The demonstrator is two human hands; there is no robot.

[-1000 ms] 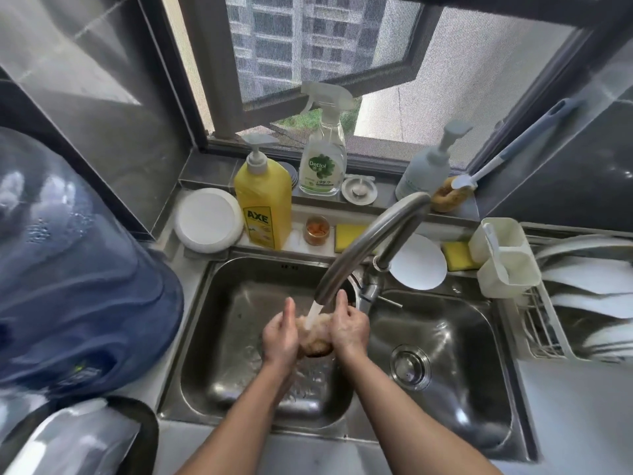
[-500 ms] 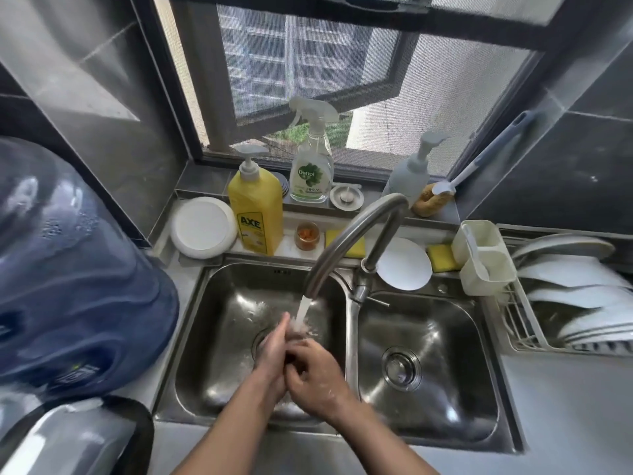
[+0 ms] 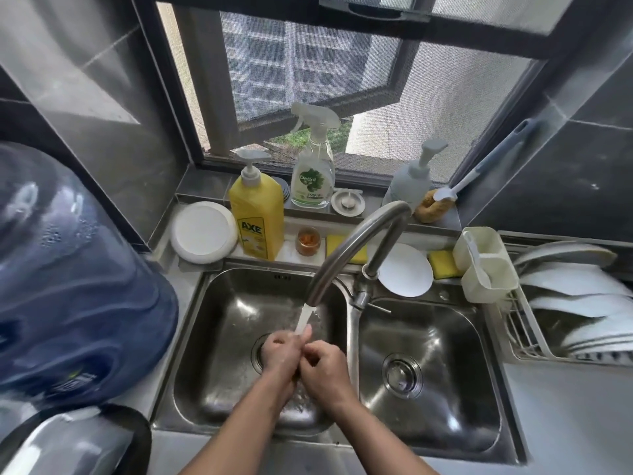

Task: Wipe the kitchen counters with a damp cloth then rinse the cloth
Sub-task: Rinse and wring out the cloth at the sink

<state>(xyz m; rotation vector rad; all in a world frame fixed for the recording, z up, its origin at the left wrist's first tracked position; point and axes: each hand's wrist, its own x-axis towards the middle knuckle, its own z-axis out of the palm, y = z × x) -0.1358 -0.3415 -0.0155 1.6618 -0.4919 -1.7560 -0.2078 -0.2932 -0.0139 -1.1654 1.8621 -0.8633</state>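
a head-worn view looks down on a double stainless steel sink [image 3: 212, 354] below a screened window. a curved brushed-steel tap [image 3: 352, 248] swings out over the left basin, at about seven o'clock from its base, and a thin white stream of water [image 3: 304, 317] falls from its spout.

both bare hands meet under that stream, just below the middle of the view, probably so the runoff drops straight into the drain. the left hand [image 3: 279, 353] lies at nine o'clock of the pair, with one fingertip raised into the water. the right hand [image 3: 325, 366] is at three o'clock, its fingers curled and pressed against the left. whether either hand clamps anything cannot be told, because the damp cloth is not in sight. it is most likely squeezed between the palms.

a tall yellow plastic soap bottle [image 3: 255, 217] stands on the ledge at twelve o'clock of the left basin. a large blue water jug [image 3: 68, 286] fills the nine o'clock edge. the grey kitchen counter [image 3: 565, 423] shows at four o'clock.

a second ago the hands stood palm to palm, with a pale wad of cloth showing between them. now the right hand folds over the left and the wad is hidden. rinsing seems well under way.
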